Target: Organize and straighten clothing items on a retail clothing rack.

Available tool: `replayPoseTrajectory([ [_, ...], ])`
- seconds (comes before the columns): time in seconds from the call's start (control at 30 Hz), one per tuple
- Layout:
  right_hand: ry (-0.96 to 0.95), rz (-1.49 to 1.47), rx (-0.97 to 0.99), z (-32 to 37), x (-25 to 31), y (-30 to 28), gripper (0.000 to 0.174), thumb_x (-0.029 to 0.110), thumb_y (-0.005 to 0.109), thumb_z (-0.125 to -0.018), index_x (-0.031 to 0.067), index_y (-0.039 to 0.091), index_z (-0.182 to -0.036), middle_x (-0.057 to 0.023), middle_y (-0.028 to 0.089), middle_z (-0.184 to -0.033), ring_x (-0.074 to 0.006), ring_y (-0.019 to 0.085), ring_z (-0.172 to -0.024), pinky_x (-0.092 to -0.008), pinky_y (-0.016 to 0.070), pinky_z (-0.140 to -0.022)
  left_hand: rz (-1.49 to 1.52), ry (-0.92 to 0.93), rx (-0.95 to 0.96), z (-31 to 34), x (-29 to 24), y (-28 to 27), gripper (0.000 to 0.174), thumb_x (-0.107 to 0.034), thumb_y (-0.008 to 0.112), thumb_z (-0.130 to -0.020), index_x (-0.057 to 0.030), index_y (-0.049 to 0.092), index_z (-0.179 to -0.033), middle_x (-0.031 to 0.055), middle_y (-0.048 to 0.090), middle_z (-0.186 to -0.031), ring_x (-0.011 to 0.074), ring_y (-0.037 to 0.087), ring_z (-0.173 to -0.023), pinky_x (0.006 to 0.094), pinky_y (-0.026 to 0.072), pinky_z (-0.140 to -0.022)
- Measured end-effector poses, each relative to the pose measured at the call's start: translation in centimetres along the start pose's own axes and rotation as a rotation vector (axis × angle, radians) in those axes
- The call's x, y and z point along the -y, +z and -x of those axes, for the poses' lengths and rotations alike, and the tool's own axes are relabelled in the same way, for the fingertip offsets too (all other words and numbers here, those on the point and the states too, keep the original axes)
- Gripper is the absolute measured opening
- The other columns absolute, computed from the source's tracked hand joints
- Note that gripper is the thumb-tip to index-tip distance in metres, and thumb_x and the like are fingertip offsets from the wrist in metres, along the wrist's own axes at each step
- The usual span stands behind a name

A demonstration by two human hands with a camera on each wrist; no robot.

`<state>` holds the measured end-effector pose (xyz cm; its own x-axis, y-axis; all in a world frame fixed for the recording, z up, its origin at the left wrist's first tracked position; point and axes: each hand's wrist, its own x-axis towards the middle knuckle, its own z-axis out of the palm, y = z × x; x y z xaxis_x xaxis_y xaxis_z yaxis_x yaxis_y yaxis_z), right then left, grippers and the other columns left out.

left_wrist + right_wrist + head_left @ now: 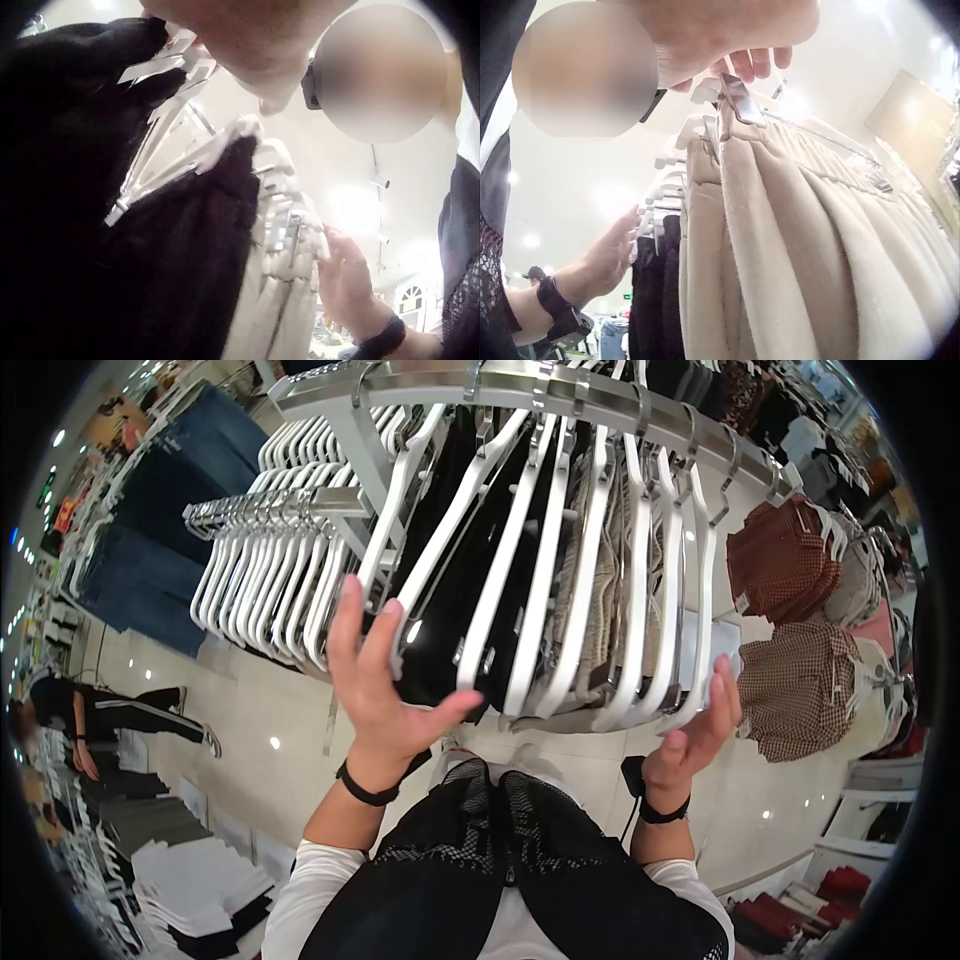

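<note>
A row of white hangers (495,585) hangs from a metal rail, carrying black trousers (432,650) on the left and beige trousers (600,575) on the right. At the left end of the row my left hand (385,695) has its fingers spread, fingertips right at a hanger and thumb pointing right. My right hand (698,732) is at the other end, fingers fairly straight beside the outermost hanger. In the right wrist view, clips hold the waistband of the beige trousers (780,187) just below that hand. Black trousers (187,247) fill much of the left wrist view.
The metal rail (640,410) runs above the row. More white hangers (270,580) hang on a lower bar at left, near jeans (150,570). Checked garments (800,690) hang at right. A person (120,715) stands at far left, by folded clothes (195,885).
</note>
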<state>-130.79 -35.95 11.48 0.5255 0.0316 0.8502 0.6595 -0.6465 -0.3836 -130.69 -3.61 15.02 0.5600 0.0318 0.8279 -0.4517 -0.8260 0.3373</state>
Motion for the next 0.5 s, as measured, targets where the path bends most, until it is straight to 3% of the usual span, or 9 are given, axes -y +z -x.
replayPoseTrajectory([
  [0.03,-0.029,-0.045,0.031,-0.1,-0.4,0.0,0.061,0.043,0.050,-0.106,-0.0022,0.046,-0.147,-0.0256,0.049,-0.149,-0.0416,0.048,-0.140,-0.0522,0.0369,-0.117,-0.029,0.008,-0.024,0.3,-0.8,0.7,0.081,-0.054,0.082,-0.083,-0.0033,0.057,-0.141,0.0316,0.045,-0.154,0.0455,0.049,-0.137,0.0497,0.0407,-0.112],
  [0.1,-0.060,-0.094,0.106,-0.8,-0.5,-0.1,0.062,0.045,0.052,-0.104,-0.0006,0.049,-0.146,-0.0266,0.049,-0.151,-0.0431,0.048,-0.140,-0.0533,0.0370,-0.117,-0.088,0.005,-0.019,0.9,-0.8,1.0,0.076,-0.040,0.087,-0.080,-0.0034,0.058,-0.140,0.0295,0.046,-0.154,0.0443,0.051,-0.136,0.0500,0.0415,-0.111],
  [0.23,-0.099,-0.132,0.133,-1.5,-1.5,-0.3,0.061,0.044,0.053,-0.104,-0.0007,0.049,-0.146,-0.0265,0.049,-0.151,-0.0434,0.049,-0.139,-0.0528,0.0381,-0.117,-0.159,-0.103,-0.045,0.4,-0.4,-0.5,0.061,-0.019,0.082,-0.087,-0.0018,0.059,-0.141,0.0262,0.051,-0.150,0.0420,0.056,-0.130,0.0461,0.0476,-0.105],
  [0.43,-0.103,-0.196,0.132,-2.3,-1.9,-0.3,0.062,0.043,0.054,-0.104,-0.0016,0.049,-0.146,-0.0267,0.049,-0.151,-0.0425,0.049,-0.140,-0.0521,0.0387,-0.117,-0.164,-0.113,-0.051,0.0,0.6,-1.5,0.060,-0.015,0.082,-0.088,-0.0045,0.060,-0.142,0.0250,0.054,-0.147,0.0407,0.056,-0.131,0.0444,0.0493,-0.104],
  [0.47,-0.108,-0.198,0.131,-2.3,-1.9,-0.3,0.062,0.043,0.055,-0.104,-0.0017,0.049,-0.146,-0.0267,0.049,-0.151,-0.0425,0.049,-0.140,-0.0520,0.0386,-0.117,-0.157,-0.150,-0.071,0.4,0.8,-1.2,0.058,-0.023,0.081,-0.089,-0.0080,0.062,-0.142,0.0230,0.053,-0.149,0.0406,0.053,-0.135,0.0469,0.0447,-0.108],
  [0.5,-0.111,-0.196,0.129,-2.3,-1.8,-0.2,0.062,0.043,0.055,-0.104,-0.0017,0.049,-0.146,-0.0267,0.049,-0.151,-0.0425,0.049,-0.140,-0.0520,0.0385,-0.117,-0.259,-0.071,-0.072,0.4,0.5,-1.1,0.058,-0.030,0.079,-0.091,-0.0090,0.063,-0.142,0.0222,0.053,-0.150,0.0405,0.051,-0.137,0.0478,0.0422,-0.110],
])
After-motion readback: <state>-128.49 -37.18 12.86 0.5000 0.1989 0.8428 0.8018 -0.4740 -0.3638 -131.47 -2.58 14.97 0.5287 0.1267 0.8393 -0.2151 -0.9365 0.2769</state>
